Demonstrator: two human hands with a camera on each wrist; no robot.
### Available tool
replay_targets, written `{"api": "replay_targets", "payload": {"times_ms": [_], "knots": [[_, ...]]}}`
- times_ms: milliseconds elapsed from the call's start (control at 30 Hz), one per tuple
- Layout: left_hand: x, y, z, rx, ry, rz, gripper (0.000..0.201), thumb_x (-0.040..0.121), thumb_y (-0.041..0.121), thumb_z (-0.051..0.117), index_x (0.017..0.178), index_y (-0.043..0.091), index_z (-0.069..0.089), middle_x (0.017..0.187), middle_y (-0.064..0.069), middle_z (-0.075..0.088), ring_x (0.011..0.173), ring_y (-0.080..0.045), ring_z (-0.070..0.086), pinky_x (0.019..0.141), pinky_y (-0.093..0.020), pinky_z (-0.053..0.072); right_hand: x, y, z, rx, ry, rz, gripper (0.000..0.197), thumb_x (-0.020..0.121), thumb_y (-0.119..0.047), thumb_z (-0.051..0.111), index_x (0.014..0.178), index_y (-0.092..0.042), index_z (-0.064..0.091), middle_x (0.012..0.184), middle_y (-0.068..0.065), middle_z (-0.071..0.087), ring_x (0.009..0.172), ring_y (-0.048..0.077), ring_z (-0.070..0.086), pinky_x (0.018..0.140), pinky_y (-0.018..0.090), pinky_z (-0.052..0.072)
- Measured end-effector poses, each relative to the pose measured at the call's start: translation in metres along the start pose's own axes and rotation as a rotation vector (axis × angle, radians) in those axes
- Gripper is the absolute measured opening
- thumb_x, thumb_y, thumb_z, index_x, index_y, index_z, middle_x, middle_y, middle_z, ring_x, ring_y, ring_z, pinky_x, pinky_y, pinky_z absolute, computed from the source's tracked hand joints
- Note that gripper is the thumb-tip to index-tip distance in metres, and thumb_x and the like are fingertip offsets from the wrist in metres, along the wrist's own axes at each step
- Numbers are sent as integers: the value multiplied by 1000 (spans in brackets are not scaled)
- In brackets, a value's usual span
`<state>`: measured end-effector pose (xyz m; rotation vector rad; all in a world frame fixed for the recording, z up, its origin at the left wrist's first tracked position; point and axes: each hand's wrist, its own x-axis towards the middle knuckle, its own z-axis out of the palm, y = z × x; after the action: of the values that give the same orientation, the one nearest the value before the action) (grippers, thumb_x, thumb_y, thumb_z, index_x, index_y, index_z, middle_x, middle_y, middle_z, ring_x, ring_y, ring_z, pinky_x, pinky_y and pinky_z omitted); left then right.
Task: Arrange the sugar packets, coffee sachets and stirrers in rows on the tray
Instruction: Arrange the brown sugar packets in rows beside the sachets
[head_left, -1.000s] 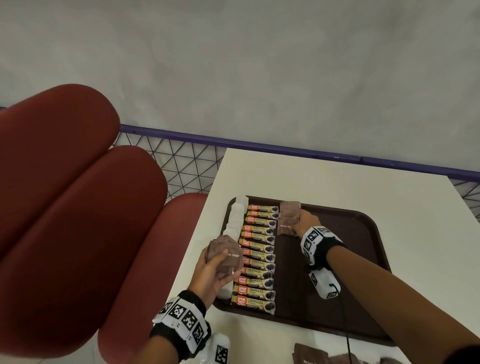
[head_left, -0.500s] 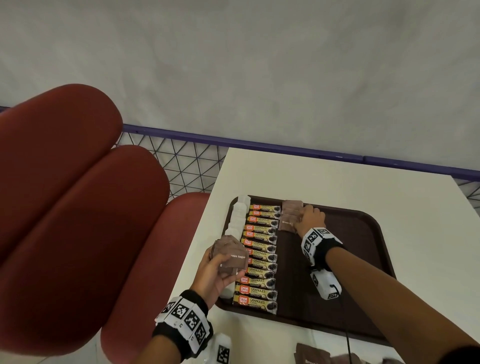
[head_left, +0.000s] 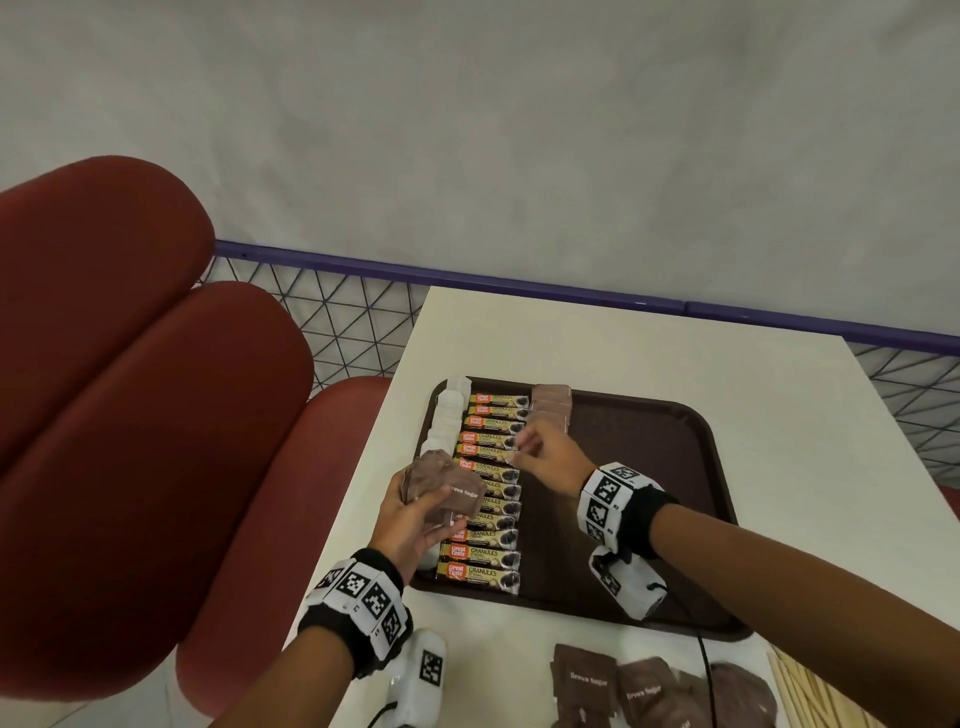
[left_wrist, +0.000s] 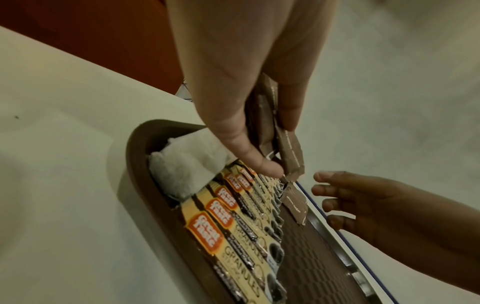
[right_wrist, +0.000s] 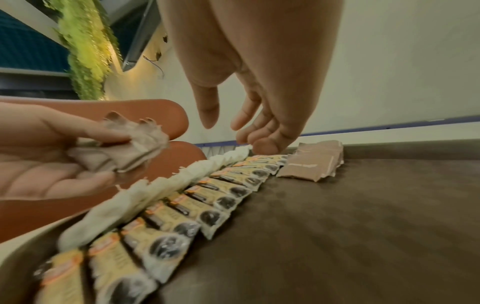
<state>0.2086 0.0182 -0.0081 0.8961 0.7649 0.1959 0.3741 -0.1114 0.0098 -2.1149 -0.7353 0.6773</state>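
Change: our right hand (head_left: 543, 457) has left the brown row (head_left: 551, 410) at the tray's (head_left: 675, 467) far end, where it was pressing a packet, and reaches toward our left.
Right grip: fingers loose and spread, holding nothing.
Left grip: left hand (head_left: 415, 519) is curled round a stack of sugar packets (head_left: 447, 491), above the coffee row (head_left: 485, 493).
Meaning: that packet is placed; the next comes from the stack.
Waiting: packets (head_left: 644, 686) and stirrers (head_left: 815, 691) on the table.

The coffee sachets (head_left: 485, 488) in the row on the tray say "Great Taste" in an orange box and "GRANULES" beside it. The brown packets (head_left: 442, 491) in the left hand (head_left: 410, 525) say "Brown Sugar". The loose brown packets (head_left: 641, 686) on the table say "Brown Sugar" too.
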Motion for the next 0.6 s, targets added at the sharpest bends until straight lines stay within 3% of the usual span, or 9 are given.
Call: {"api": "replay_targets", "payload": {"times_ms": [100, 200, 333, 500, 600], "knots": [[-1, -1, 4, -3, 3, 12, 52, 84, 1, 62, 130, 18, 44, 126, -16, 55, 106, -33, 60, 70, -38, 60, -15, -9, 9, 135, -146, -1, 27, 83, -21, 67, 95, -15, 44, 88, -1, 53, 81, 12, 50, 73, 22, 42], [-2, -3, 9, -14, -4, 9, 53, 84, 2, 62, 131, 17, 44, 126, -17, 55, 108, -34, 60, 66, -35, 59, -26, -10, 19, 180, -202, -25, 30, 81, -20, 69, 83, -22, 39, 88, 6, 54, 82, 18, 51, 76, 34, 46], [-4, -5, 14, -25, -16, 3, 51, 85, 4, 62, 131, 15, 44, 125, -21, 57, 105, -34, 62, 64, -34, 58, -33, -10, 30, 130, -151, -67, 29, 81, -14, 68, 73, -25, 42, 77, -6, 52, 76, 14, 51, 68, 23, 42], [-4, -7, 14, -55, -24, -12, 46, 87, 9, 61, 131, 11, 46, 122, -25, 59, 94, -35, 65, 62, -35, 59, -31, -7, 31, 150, -29, -71, 29, 80, -4, 66, 72, -26, 50, 73, -10, 53, 66, 1, 50, 62, 10, 42], [-3, -5, 10, -99, -38, -44, 42, 91, 13, 56, 132, 10, 44, 120, -30, 58, 89, -34, 66, 65, -37, 60, -29, -4, 21, 145, 73, -62, 29, 80, 2, 63, 73, -24, 50, 73, -10, 53, 65, 0, 50, 60, 6, 42]]}}
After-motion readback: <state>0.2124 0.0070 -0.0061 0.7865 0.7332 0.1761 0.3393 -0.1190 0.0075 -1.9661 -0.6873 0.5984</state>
